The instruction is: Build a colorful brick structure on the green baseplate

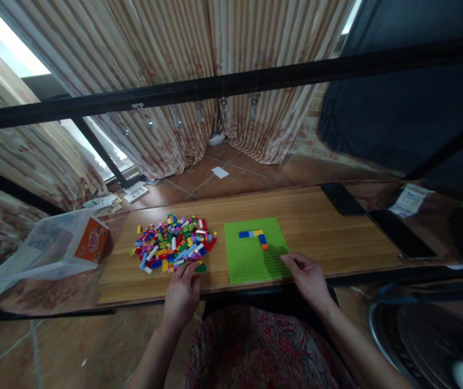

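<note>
My left hand (182, 289) is at the near edge of a heap of mixed coloured toy bricks (170, 246). Its fingers are bent downward, with the thumb a little apart, beside a dark green brick (201, 268). Nothing shows in its grasp. On the right, my right hand (307, 274) is at the right edge of a square green baseplate (241, 267). Thumb and fingers are drawn together there; whatever they may hold is hidden. A row of blue, light blue and yellow bricks (251, 234) sits on the plate, bending toward me through blue to an orange brick (264, 246).
A clear plastic tub (61, 243) with an orange label stands left of the wooden board (210, 210). Two dark phone-like slabs (342, 199) lie at the right. A black metal bar (199, 86) crosses beyond the board, before striped curtains (166, 48).
</note>
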A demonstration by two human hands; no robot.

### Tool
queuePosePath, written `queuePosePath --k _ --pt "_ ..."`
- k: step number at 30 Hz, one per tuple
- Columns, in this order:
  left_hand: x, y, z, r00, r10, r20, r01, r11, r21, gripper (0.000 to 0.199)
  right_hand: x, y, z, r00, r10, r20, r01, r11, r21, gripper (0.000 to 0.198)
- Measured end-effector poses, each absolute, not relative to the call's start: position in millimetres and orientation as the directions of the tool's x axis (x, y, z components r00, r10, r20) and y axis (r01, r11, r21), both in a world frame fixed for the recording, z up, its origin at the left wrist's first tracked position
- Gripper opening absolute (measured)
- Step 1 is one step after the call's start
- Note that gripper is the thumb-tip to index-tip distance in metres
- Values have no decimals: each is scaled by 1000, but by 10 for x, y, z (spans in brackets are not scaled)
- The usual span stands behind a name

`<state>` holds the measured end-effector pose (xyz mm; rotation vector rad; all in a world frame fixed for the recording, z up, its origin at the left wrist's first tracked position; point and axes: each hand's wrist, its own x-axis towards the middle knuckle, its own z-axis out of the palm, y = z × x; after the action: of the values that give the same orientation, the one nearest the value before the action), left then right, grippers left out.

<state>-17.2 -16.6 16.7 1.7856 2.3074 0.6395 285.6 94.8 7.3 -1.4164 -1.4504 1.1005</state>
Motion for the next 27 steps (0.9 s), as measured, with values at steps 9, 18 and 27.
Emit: queuePosePath --k 9,18,27 --pt "-141 -99 205 -294 954 58 867 240 436 30 2882 957 52 -82 997 -12 331 16 -943 37" --pt "-47 -52 284 -284 958 24 856 243 456 17 2878 940 106 -76 997 -17 325 9 -946 39" --pt "708 433 386 14 997 81 752 -64 656 17 2853 979 129 -85 996 -3 344 26 -939 38"
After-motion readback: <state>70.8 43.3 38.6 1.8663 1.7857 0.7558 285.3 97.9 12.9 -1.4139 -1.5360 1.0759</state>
